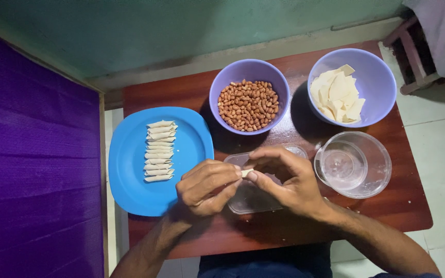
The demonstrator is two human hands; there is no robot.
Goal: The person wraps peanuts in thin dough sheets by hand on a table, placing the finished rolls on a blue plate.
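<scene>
Left hand (207,186) and right hand (284,180) pinch one small roll (246,172) together above a clear tub (251,198) near the table's (387,206) front edge. More rolls (159,150) line the blue plate (130,180) at its left edge.

Home kitchen corner: small wooden table (336,216), peanut bowl (249,98) (tiled floor).

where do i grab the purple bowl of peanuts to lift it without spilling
Probably by the rim of the bowl of peanuts, on its left and right sides, coming from above. It sits upright and open, so keep it level. The near side is crowded by both hands.
</scene>
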